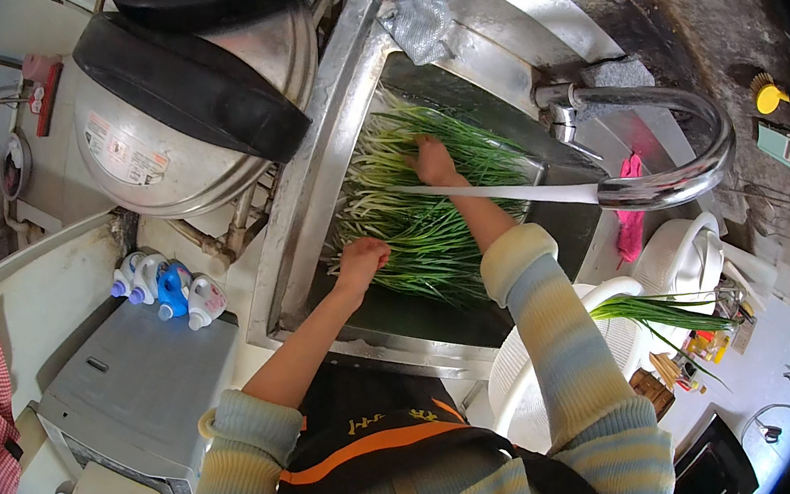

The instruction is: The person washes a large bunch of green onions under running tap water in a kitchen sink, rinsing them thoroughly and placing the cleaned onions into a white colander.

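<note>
A large heap of long green leaves with pale stems, garlic chives by their look (pixel 432 242), lies in a stainless steel sink (pixel 291 208). Water runs from the curved chrome faucet (pixel 674 185) in a white stream towards the heap, passing over my right wrist. My right hand (pixel 433 163) rests among the upper leaves, its fingertips partly hidden by them. At the heap's lower left edge, my left hand (pixel 364 259) has its fingers curled at the pale stems; whether it grips any cannot be made out.
A grey mesh cloth (pixel 418 25) hangs over the sink's far rim. Right of the sink are white plastic baskets (pixel 521 388), one with green leaves (pixel 665 311), and a pink cloth (pixel 631 210). A big metal vessel (pixel 159 128) stands at the left, above several detergent bottles (pixel 175 287).
</note>
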A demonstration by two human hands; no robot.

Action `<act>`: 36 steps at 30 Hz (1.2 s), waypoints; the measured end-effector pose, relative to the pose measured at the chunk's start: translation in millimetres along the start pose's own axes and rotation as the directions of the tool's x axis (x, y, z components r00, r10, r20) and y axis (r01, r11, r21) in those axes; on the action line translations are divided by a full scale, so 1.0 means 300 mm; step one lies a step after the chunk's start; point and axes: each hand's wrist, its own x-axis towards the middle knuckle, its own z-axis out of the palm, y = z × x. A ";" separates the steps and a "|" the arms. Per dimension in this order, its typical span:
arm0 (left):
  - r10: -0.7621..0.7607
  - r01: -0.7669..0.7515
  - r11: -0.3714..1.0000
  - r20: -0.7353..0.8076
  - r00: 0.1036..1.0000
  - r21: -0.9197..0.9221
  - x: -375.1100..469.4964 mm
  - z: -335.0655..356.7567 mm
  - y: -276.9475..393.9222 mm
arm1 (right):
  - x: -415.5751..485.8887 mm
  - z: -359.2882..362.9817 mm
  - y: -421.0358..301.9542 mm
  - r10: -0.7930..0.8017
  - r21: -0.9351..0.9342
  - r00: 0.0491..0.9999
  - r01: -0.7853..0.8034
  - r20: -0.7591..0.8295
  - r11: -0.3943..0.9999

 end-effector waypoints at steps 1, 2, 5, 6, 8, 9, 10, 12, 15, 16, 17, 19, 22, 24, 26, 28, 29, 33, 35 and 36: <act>-0.017 0.017 1.000 -0.019 1.000 -0.004 -0.002 0.006 -0.005 | -0.044 0.041 -0.005 -0.069 -0.242 0.986 0.030 -0.152 0.970; -0.033 0.033 0.999 -0.038 0.999 -0.008 -0.006 0.012 -0.011 | -0.083 0.074 -0.002 -0.056 -0.253 0.993 0.028 -0.103 0.967; -0.086 0.087 0.994 -0.030 0.996 0.064 -0.012 0.009 -0.011 | -0.125 0.054 -0.074 -0.008 -0.373 0.994 0.048 0.106 0.927; -0.083 0.085 0.995 -0.034 0.996 0.055 -0.015 0.009 -0.016 | -0.100 0.009 -0.126 0.026 -0.464 0.974 0.083 0.224 0.882; -0.084 0.086 0.995 -0.027 0.996 0.051 -0.021 0.008 -0.020 | -0.068 0.054 -0.134 -0.059 -0.522 0.973 0.170 0.223 0.836; -0.078 0.080 0.994 -0.026 0.997 0.072 -0.013 0.002 -0.033 | -0.077 0.055 -0.154 -0.119 -0.387 0.975 0.184 0.187 0.904; -0.071 0.073 0.993 -0.026 0.997 0.092 -0.003 -0.005 -0.046 | -0.096 0.049 -0.182 -0.174 -0.243 0.974 0.205 0.143 0.948; -0.064 0.066 0.995 -0.034 0.997 0.077 0.001 -0.010 -0.064 | -0.110 0.059 -0.235 -0.211 -0.193 0.975 0.222 0.074 0.956; -0.057 0.058 0.998 -0.054 0.997 0.015 -0.011 -0.002 -0.068 | -0.110 0.048 -0.225 -0.263 -0.268 0.959 0.281 0.102 0.922; -0.049 0.051 0.998 -0.052 0.997 0.026 -0.019 -0.001 -0.066 | -0.085 0.062 -0.198 -0.217 -0.239 0.966 0.246 0.144 0.939; -0.041 0.043 0.998 -0.051 0.998 0.038 -0.027 0.001 -0.063 | -0.043 0.068 -0.172 -0.171 -0.212 0.967 0.210 0.187 0.954; -0.032 0.034 0.998 -0.049 0.998 0.046 -0.026 -0.009 -0.073 | -0.022 0.062 -0.128 -0.140 -0.097 0.971 0.161 0.195 0.982; -0.023 0.026 0.999 -0.059 0.998 0.037 -0.020 -0.018 -0.092 | -0.032 0.003 -0.120 -0.172 0.011 0.982 0.172 0.079 0.985; -0.038 0.041 0.998 -0.064 0.997 0.051 -0.014 -0.018 -0.105 | -0.077 0.021 -0.165 -0.122 -0.176 0.992 0.117 -0.021 0.977; -0.070 0.076 0.993 -0.068 0.995 0.088 -0.010 -0.010 -0.112 | -0.090 0.086 -0.170 -0.092 -0.291 0.994 0.068 -0.067 0.954; -0.071 0.077 0.993 -0.073 0.995 0.087 -0.013 -0.004 -0.111 | -0.058 0.133 -0.158 -0.134 -0.328 0.990 0.113 -0.042 0.938; -0.071 0.078 0.993 -0.076 0.995 0.087 -0.015 -0.003 -0.109 | -0.046 0.148 -0.152 -0.155 -0.346 0.987 0.136 -0.029 0.928; -0.040 0.043 0.998 -0.071 0.997 0.044 -0.009 -0.010 -0.121 | -0.060 0.055 -0.202 -0.056 -0.359 0.997 0.073 0.058 0.930; -0.051 0.054 0.998 -0.072 0.996 0.041 -0.013 -0.010 -0.106 | -0.055 0.113 -0.169 -0.111 -0.453 0.986 0.041 -0.128 0.891; -0.060 0.064 0.996 -0.074 0.995 0.059 -0.011 -0.010 -0.106 | -0.049 0.124 -0.168 -0.113 -0.448 0.987 0.049 -0.117 0.893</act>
